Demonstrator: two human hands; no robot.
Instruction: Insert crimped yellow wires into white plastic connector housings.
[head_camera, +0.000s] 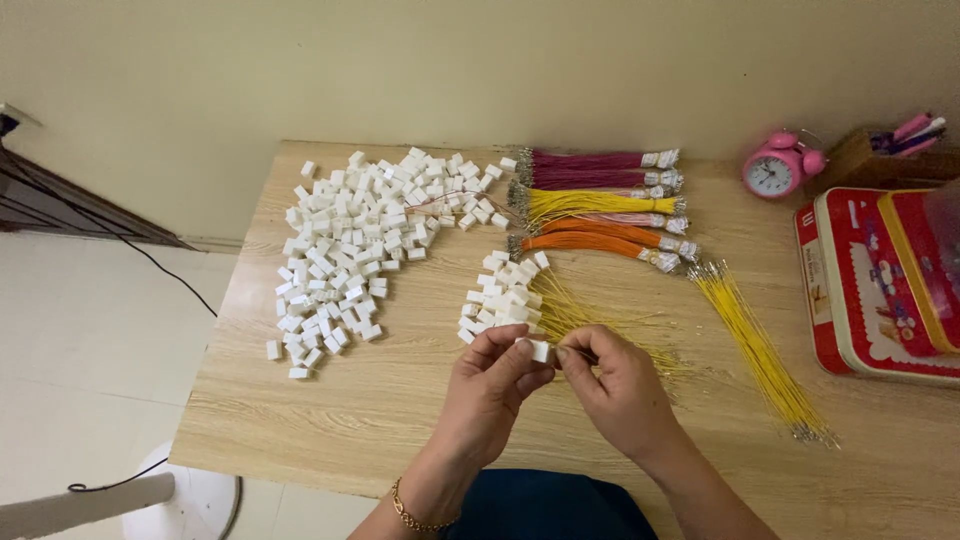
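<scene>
My left hand (490, 390) pinches a small white plastic connector (540, 350) between thumb and fingers. My right hand (620, 385) is just to its right, fingertips pinched on the end of a thin yellow wire (572, 350) right at the connector. Both hands hover over the wooden table (380, 410) near its front edge. Behind the hands lies a small cluster of white connectors with yellow wires attached (505, 298).
A big heap of loose white connectors (350, 250) covers the table's left. Bundles of maroon, yellow, pink and orange wires (600, 205) lie at the back. Loose yellow wires (755, 345), a red tin box (870, 285), a pink alarm clock (775, 170) and a pen holder (890, 145) sit on the right.
</scene>
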